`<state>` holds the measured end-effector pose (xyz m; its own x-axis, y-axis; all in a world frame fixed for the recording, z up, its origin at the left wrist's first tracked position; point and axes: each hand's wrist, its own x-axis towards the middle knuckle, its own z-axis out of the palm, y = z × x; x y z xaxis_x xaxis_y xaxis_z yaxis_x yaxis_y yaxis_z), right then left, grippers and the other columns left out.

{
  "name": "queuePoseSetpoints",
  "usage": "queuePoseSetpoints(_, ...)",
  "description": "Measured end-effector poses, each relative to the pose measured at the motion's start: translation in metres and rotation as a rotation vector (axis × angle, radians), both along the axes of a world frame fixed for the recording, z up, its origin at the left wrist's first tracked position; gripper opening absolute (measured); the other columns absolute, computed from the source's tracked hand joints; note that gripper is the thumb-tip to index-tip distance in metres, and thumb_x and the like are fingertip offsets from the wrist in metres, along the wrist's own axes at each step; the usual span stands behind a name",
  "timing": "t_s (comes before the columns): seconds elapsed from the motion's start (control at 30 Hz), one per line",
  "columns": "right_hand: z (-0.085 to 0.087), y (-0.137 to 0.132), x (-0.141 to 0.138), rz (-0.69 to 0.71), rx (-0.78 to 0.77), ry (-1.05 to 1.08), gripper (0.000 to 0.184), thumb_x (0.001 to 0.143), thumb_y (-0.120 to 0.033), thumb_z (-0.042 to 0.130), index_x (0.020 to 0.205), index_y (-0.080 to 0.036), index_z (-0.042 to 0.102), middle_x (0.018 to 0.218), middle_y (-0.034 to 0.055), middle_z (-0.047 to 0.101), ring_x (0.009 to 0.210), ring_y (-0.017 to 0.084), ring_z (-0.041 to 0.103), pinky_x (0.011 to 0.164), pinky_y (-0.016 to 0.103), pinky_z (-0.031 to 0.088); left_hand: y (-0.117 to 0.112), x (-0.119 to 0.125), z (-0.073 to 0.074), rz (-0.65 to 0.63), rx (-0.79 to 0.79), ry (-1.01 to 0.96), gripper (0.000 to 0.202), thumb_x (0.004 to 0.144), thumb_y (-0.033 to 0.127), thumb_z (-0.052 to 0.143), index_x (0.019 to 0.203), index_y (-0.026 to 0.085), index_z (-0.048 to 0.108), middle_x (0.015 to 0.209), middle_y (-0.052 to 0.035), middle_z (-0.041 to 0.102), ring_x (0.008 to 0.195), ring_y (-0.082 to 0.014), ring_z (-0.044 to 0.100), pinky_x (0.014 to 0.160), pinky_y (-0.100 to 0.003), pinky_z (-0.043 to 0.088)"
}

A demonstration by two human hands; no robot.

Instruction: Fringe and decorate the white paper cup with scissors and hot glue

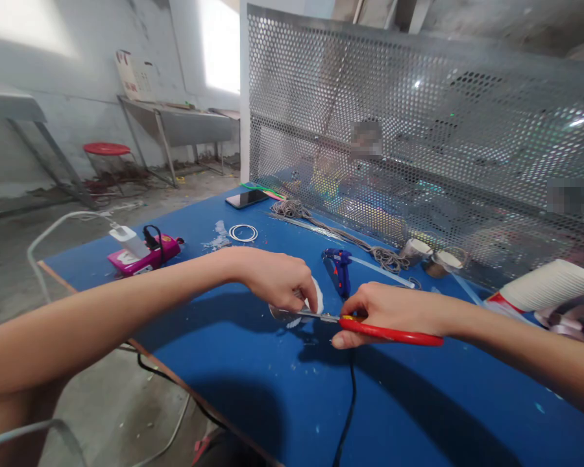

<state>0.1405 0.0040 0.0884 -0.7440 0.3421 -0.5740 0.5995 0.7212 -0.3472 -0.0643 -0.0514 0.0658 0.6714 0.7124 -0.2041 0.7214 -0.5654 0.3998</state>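
My right hand [377,311] is closed around red-handled scissors [394,334], with the blades pointing left. Their tips reach a small round piece, partly white [317,295] and partly greyish brown, just above the blue table [253,363]. Fingers of my left hand [279,279] are pinched on this piece from above, beside the blades. Much of the piece is hidden by the fingers, so its kind cannot be made out. A blue glue gun [339,269] lies just beyond my right hand, its black cable running toward the front edge.
Farther back are a grey cord bundle [292,209], a phone [247,198], a white ring [243,233] and two small cups [445,263]. A purple power strip [141,259] sits at left, stacked paper cups [555,285] at right. A perforated metal screen [394,84] borders the far side.
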Motion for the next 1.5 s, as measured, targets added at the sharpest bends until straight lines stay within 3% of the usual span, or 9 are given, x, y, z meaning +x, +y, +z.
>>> queuePoseSetpoints(0.2, -0.001, -0.01, 0.001, 0.087, 0.119, -0.047, 0.046, 0.077, -0.066, 0.058, 0.072, -0.02, 0.063, 0.056, -0.0013, 0.051, 0.052, 0.015, 0.047, 0.047, 0.025, 0.031, 0.001, -0.011, -0.006, 0.056, 0.018, -0.088, 0.039, 0.076, 0.009, 0.052, 0.104, 0.024, 0.075, 0.097, -0.0026, 0.077, 0.086, -0.0177, 0.067, 0.08, -0.024, 0.046)
queuePoseSetpoints(0.37, -0.01, -0.021, 0.018, 0.078, 0.218, -0.055, 0.039, 0.073, -0.061, 0.064, 0.077, -0.023, 0.066, 0.062, 0.0026, 0.061, 0.058, 0.021, 0.057, 0.049, 0.027, 0.033, -0.001, -0.034, -0.014, 0.349, 0.158, -0.258, 0.034, 0.083, 0.027, 0.05, 0.108, 0.02, 0.073, 0.095, -0.0044, 0.075, 0.084, -0.0169, 0.067, 0.079, -0.023, 0.047)
queuePoseSetpoints(0.47, -0.029, -0.023, 0.028, -0.04, 0.169, 0.206, 0.033, 0.073, -0.052, 0.069, 0.086, -0.023, 0.067, 0.066, 0.0015, 0.063, 0.062, 0.021, 0.059, 0.054, 0.027, 0.037, -0.003, -0.041, -0.022, 0.562, 0.145, -0.431, 0.037, 0.082, 0.038, 0.052, 0.107, 0.022, 0.074, 0.101, -0.003, 0.075, 0.089, -0.0193, 0.067, 0.079, -0.025, 0.049)
queuePoseSetpoints(0.63, -0.07, -0.019, 0.013, -0.524, -0.05, 0.899, 0.034, 0.077, -0.036, 0.063, 0.107, -0.021, 0.059, 0.073, -0.0009, 0.065, 0.062, 0.015, 0.06, 0.061, 0.026, 0.049, -0.003, -0.036, -0.04, 0.851, 0.122, -0.711, 0.037, 0.075, 0.045, 0.06, 0.097, 0.02, 0.076, 0.098, -0.0038, 0.077, 0.091, -0.0235, 0.067, 0.083, -0.031, 0.05)
queuePoseSetpoints(0.8, -0.085, -0.009, -0.027, -0.562, 0.054, 1.289, 0.034, 0.073, -0.03, 0.067, 0.103, -0.022, 0.055, 0.096, 0.003, 0.066, 0.082, 0.017, 0.062, 0.079, 0.031, 0.05, -0.006, -0.023, -0.048, 0.96, 0.134, -0.855, 0.031, 0.071, 0.041, 0.065, 0.09, 0.02, 0.077, 0.09, -0.0039, 0.077, 0.083, -0.0219, 0.067, 0.08, -0.032, 0.051)
queuePoseSetpoints(1.1, -0.112, -0.002, -0.059, -0.568, -0.078, 1.395, 0.033, 0.071, -0.018, 0.059, 0.104, -0.02, 0.056, 0.086, 0.0008, 0.066, 0.074, 0.015, 0.06, 0.072, 0.028, 0.05, -0.016, -0.019, -0.054, 0.959, 0.271, -0.824, 0.024, 0.071, 0.036, 0.065, 0.085, 0.021, 0.077, 0.083, -0.0028, 0.077, 0.077, -0.0228, 0.068, 0.073, -0.035, 0.055)
queuePoseSetpoints(1.27, -0.117, -0.015, -0.042, -0.507, -0.154, 1.261, 0.034, 0.072, -0.015, 0.057, 0.106, -0.019, 0.058, 0.08, -0.0004, 0.066, 0.067, 0.014, 0.058, 0.066, 0.026, 0.049, -0.016, -0.028, -0.06, 1.059, 0.297, -0.839, 0.031, 0.069, 0.041, 0.067, 0.087, 0.018, 0.076, 0.087, -0.0045, 0.077, 0.082, -0.0221, 0.068, 0.077, -0.032, 0.054)
queuePoseSetpoints(1.37, -0.119, -0.021, -0.026, -0.42, -0.086, 1.14, 0.048, 0.065, -0.008, 0.057, 0.112, -0.02, 0.06, 0.099, 0.0038, 0.069, 0.083, 0.017, 0.063, 0.078, 0.029, 0.049, -0.017, -0.035, -0.062, 1.07, 0.294, -0.862, 0.03, 0.067, 0.041, 0.067, 0.084, 0.017, 0.076, 0.087, -0.0046, 0.076, 0.08, -0.0211, 0.067, 0.075, -0.031, 0.053)
queuePoseSetpoints(1.5, -0.126, -0.021, -0.011, -0.518, -0.129, 1.031, 0.041, 0.068, -0.011, 0.058, 0.109, -0.018, 0.061, 0.09, 0.0032, 0.069, 0.076, 0.017, 0.062, 0.071, 0.029, 0.05, -0.02, -0.043, -0.063, 1.049, 0.315, -0.822, 0.025, 0.071, 0.039, 0.064, 0.078, 0.018, 0.075, 0.08, -0.0033, 0.074, 0.074, -0.0188, 0.064, 0.069, -0.028, 0.051)
